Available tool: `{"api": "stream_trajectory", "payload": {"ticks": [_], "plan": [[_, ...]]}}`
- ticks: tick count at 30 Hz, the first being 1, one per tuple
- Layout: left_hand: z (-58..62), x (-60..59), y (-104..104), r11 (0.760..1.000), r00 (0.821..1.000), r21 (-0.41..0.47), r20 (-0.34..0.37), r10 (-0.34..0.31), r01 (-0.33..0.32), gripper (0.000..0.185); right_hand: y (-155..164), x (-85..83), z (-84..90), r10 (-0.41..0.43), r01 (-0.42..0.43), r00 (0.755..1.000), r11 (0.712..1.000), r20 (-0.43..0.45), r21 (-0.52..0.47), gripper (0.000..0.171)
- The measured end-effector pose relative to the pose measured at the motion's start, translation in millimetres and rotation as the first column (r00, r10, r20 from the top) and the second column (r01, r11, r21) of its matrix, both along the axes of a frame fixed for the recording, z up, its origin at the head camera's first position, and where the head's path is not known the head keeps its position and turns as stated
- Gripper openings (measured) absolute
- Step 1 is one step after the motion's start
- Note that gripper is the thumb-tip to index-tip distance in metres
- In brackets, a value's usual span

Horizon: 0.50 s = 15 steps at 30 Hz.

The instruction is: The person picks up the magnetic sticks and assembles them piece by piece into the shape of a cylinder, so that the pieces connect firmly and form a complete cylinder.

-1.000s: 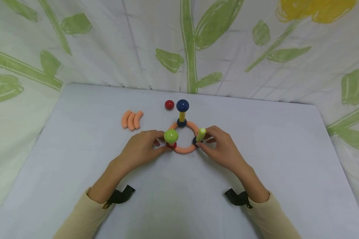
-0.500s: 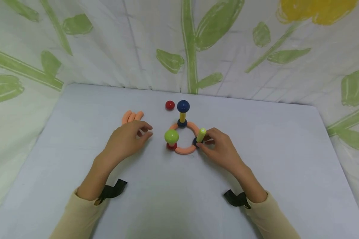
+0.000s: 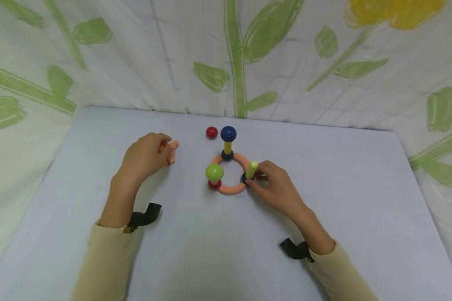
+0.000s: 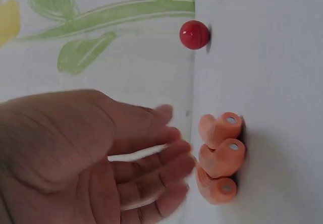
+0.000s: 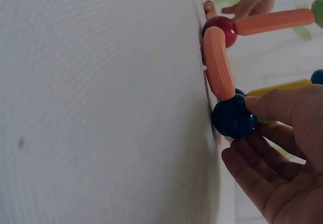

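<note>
My right hand (image 3: pixel 278 188) pinches a dark blue ball (image 5: pixel 234 117) at the ring's right corner, thumb on its near side. A light green rod (image 3: pixel 252 169) stands up from this ball, slightly tilted. The ring joins balls with curved orange sticks (image 3: pixel 231 190). Its red ball (image 5: pixel 222 31) bears an orange rod (image 5: pixel 277 22) topped by a green ball (image 3: pixel 214 172). At the back, a yellow rod (image 3: pixel 227 147) carries a blue ball (image 3: pixel 228 133). My left hand (image 3: pixel 141 154) hovers with loosely bent fingers beside several loose curved orange sticks (image 4: pixel 222 156), apart from them in the left wrist view.
A loose red ball (image 3: pixel 211 132) lies behind the ring, left of the blue-topped rod. The white table (image 3: pixel 342 188) meets a white cloth backdrop (image 3: pixel 135 62) painted with green leaves at its back edge.
My left hand has left the ring's red corner and moved left and back to the loose curved sticks. The right hand keeps its grip on the dark blue ball; the ring stands still.
</note>
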<state>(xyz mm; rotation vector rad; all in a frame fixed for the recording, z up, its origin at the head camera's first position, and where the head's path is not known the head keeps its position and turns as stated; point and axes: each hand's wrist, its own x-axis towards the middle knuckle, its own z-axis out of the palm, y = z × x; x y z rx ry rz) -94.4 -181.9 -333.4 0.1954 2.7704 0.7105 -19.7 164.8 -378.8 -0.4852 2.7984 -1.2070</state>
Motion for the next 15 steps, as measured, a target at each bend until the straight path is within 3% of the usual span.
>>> {"api": "stream_trajectory", "payload": {"ticks": [6, 9, 15], "plan": [[5.7, -6.5, 0.5, 0.997, 0.996, -0.045, 0.058, 0.062, -0.059, 0.044, -0.4, 0.2, -2.3, 0.010, -0.010, 1.000, 1.000, -0.019, -0.010, 0.020], [4.0, -5.0, 6.1, 0.998, 0.998, -0.048, 0.036, 0.053, -0.052, 0.039, -0.5, 0.2, -2.4, 0.016, -0.016, 0.999, 1.000, -0.028, -0.014, 0.020], [-5.7, 0.5, 23.3, 0.997, 0.997, -0.064, -0.071, 0.028, -0.032, 0.029, 1.0, 0.3, 0.2, 0.017, -0.018, 0.999, 1.000, -0.027, -0.010, 0.020]]}}
